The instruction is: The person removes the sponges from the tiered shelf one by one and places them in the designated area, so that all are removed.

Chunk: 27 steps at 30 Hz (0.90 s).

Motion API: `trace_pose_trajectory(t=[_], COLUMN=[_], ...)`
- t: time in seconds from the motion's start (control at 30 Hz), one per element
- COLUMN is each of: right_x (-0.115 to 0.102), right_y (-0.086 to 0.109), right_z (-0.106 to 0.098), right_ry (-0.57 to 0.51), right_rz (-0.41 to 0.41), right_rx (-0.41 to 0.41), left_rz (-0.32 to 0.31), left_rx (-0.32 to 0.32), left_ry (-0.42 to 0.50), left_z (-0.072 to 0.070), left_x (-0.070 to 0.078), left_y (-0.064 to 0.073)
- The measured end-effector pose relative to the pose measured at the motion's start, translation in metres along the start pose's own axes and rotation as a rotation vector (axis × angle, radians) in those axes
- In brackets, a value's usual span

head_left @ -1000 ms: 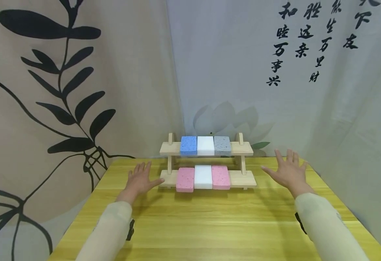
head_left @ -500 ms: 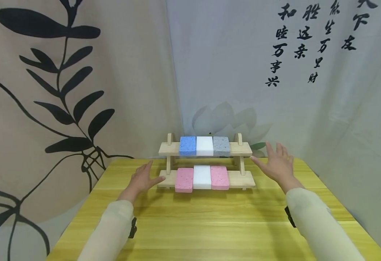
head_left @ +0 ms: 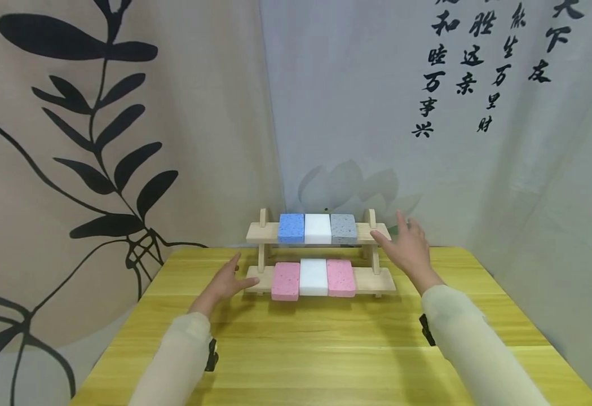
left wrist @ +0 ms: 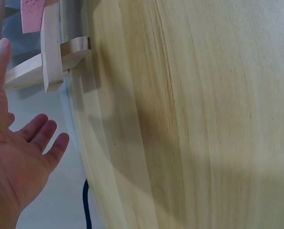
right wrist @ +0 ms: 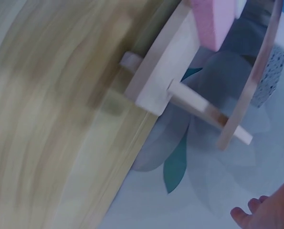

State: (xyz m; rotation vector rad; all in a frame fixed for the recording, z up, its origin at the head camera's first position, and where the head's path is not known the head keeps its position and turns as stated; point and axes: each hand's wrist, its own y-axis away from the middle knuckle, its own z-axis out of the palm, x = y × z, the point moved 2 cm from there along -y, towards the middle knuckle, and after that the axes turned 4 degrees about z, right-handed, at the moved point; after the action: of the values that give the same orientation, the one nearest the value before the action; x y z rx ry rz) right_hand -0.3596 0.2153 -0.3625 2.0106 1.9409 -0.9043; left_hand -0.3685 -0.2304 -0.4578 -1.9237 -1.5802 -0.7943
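A two-tier wooden rack (head_left: 374, 280) stands near the back of the table. On its upper shelf sit a blue sponge block (head_left: 291, 228), a white block (head_left: 318, 228) and a speckled grey block (head_left: 344, 229). The lower shelf bears a pink block (head_left: 286, 281), a white block (head_left: 313, 277) and a second pink block (head_left: 340, 278). My left hand (head_left: 223, 283), fingers spread, is at the lower shelf's left end, holding nothing. My right hand (head_left: 409, 248), also spread and holding nothing, is beside the upper shelf's right end, its thumb overlapping that shelf in the head view.
The yellow wood-grain table (head_left: 306, 349) reaches back to a hanging cloth (head_left: 215, 141) with leaf prints and black writing. A dark cord (left wrist: 87, 205) hangs by the table edge in the left wrist view.
My right hand has moved left, from the table's right side to the rack's upper right end. The left hand has turned and shifted slightly right. The blocks have not moved.
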Motion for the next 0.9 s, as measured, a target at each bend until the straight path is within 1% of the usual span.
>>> trace_pose_trajectory(t=[0.17,0.43,0.57,0.67,0.9], right_x=[-0.012,-0.026,-0.031,-0.034,-0.037], right_y=[-0.002,0.000,0.000,-0.001,-0.001], right_z=[0.005,0.010,0.017,0.023,0.041], right_ry=[-0.070,-0.253,-0.283,-0.303,-0.332], right_rz=[0.012,0.060,0.090,0.105,0.121], right_rx=[-0.002,-0.029,-0.031,-0.033,-0.049], left_rz=[-0.017,-0.063,-0.069,-0.061,-0.058], left_rx=[-0.011,-0.022,-0.022,-0.021,-0.019], left_ry=[0.049,0.096,0.101,0.104,0.146], left_z=[0.005,0.013,0.015,0.017,0.021], left_x=[-0.005,-0.010,-0.012,-0.013,-0.016], left_y=[-0.001,-0.003,-0.002,-0.002,-0.003])
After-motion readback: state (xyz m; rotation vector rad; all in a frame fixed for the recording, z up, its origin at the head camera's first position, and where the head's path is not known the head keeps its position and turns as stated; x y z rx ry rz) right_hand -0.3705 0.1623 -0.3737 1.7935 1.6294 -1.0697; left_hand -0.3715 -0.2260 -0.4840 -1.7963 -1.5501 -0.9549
